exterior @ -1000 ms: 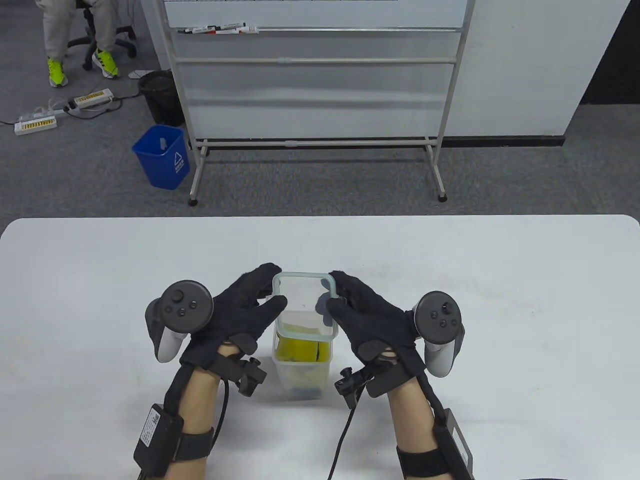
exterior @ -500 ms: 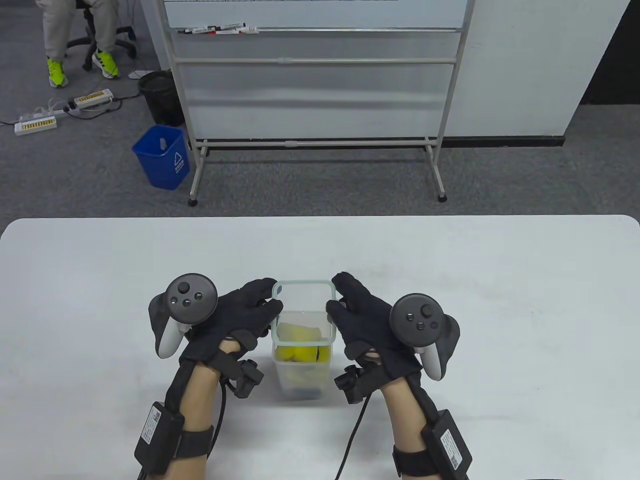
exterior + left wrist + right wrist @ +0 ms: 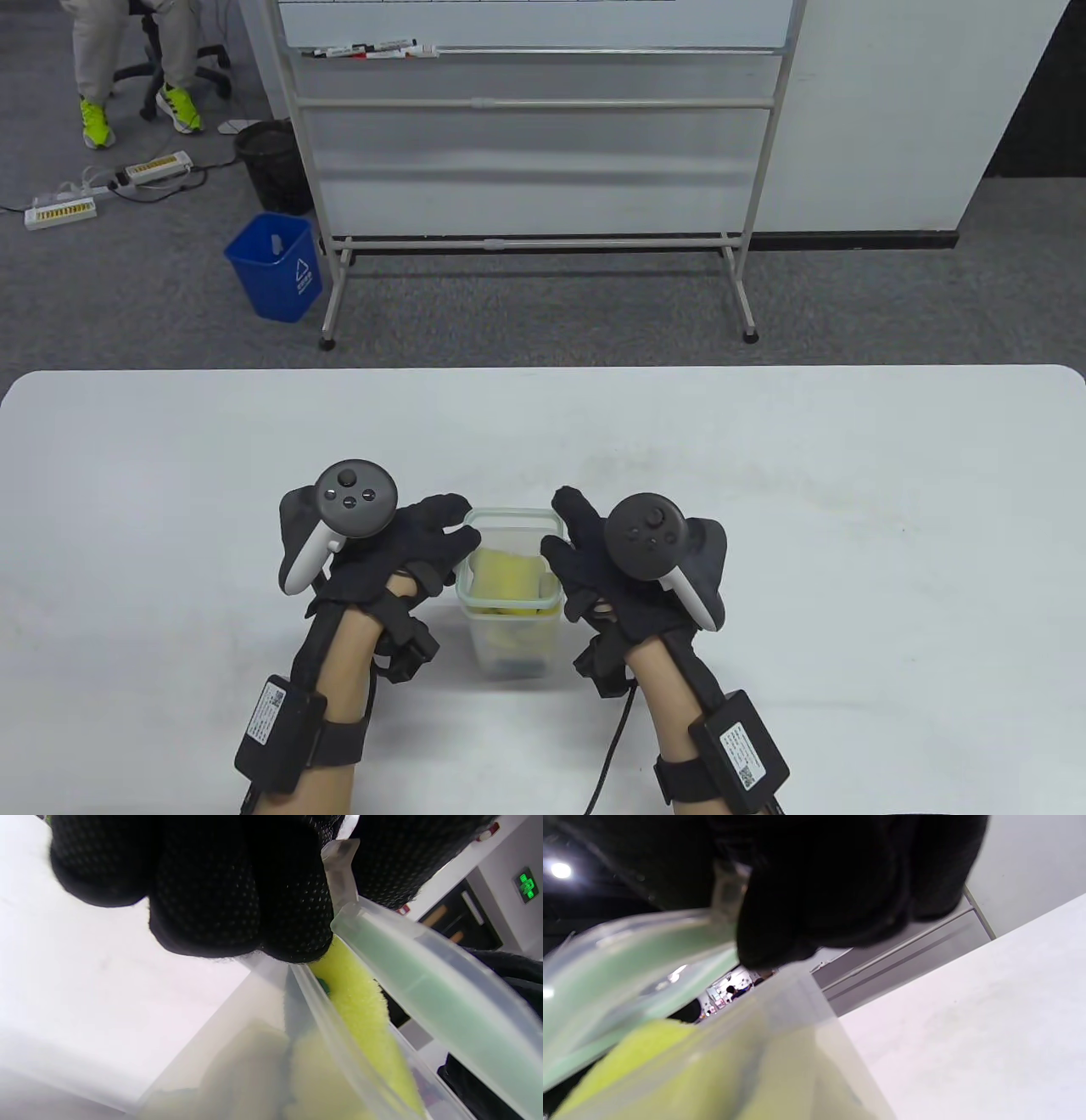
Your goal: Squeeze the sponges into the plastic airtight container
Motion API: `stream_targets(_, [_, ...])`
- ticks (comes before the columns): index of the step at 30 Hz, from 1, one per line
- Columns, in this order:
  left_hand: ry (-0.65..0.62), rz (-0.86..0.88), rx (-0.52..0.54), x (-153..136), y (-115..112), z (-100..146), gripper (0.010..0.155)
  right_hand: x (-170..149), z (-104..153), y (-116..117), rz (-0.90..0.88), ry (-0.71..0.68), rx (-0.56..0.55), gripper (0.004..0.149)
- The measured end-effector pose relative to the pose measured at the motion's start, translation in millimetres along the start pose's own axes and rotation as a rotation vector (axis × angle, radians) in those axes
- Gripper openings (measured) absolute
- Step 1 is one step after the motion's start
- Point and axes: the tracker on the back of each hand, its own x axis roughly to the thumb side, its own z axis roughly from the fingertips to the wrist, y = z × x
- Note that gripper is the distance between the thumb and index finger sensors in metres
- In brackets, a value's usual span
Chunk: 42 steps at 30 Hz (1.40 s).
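Note:
A clear plastic container (image 3: 513, 649) stands upright on the white table near its front edge, with yellow sponges (image 3: 505, 576) packed inside. A clear lid (image 3: 512, 514) with a green seal lies across its mouth. My left hand (image 3: 441, 535) pinches the lid's left edge and my right hand (image 3: 568, 543) pinches its right edge. In the left wrist view the gloved fingers (image 3: 237, 899) clamp the lid (image 3: 407, 971) just above a yellow sponge (image 3: 356, 1005). The right wrist view has dark fingers (image 3: 818, 899) on the lid (image 3: 628, 955) over the container wall (image 3: 797, 1027).
The white table (image 3: 848, 526) stretches wide on both sides of the container. Beyond its far edge stand a whiteboard frame (image 3: 534, 238), a blue bin (image 3: 276, 267) and a black bin (image 3: 271, 161). A seated person's legs (image 3: 127, 59) show at the top left.
Both hands came down and toward me with the lid. It was tilted above the container a second ago and now lies over the mouth, covering the sponges.

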Motion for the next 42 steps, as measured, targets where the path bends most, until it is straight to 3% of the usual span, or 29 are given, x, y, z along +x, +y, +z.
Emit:
stream_targets(15, [0.025,-0.023,-0.069,-1.2,-8.7,-5.0,0.063,-0.8,-1.5,6.2,0.086,0.051,0.085,0.066])
stream_targets(30, [0.061,0.026,-0.163,-2.6,-10.7,-4.5,0.064,-16.2,-6.2,11.5,-0.085,0.139,0.221,0.067])
stream_targets(35, [0.08,-0.21,0.007,14.0,-2.5,5.9,0.08,-1.2,2.8,5.6,0.124,0.141,0.096,0.078])
stream_targets(39, [0.07,-0.363,0.112,30.2,-2.3,12.9,0.066,12.3,9.8,3.6,0.296,0.136,-0.019,0.07])
stream_targets(42, [0.082,-0.412,0.118,33.3,-2.2,13.6,0.053,11.9,9.0,5.0,0.284,0.157,0.02,0.054])
